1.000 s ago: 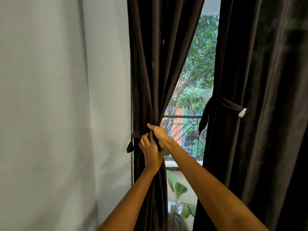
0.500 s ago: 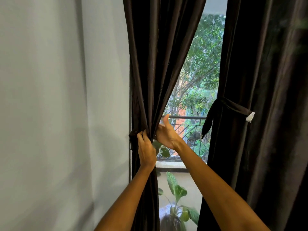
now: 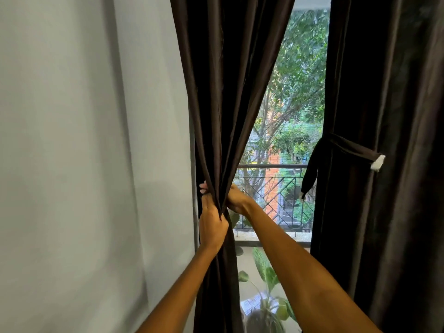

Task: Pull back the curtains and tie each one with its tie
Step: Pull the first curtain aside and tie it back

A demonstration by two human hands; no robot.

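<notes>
Beside the grey wall (image 3: 84,140), the left hand (image 3: 212,225) grips the gathered left curtain (image 3: 223,92) with curled fingers, the right hand (image 3: 236,198) seemingly wraps it from the window side, and the right curtain (image 3: 384,92) hangs bound by its tie (image 3: 348,149).
</notes>
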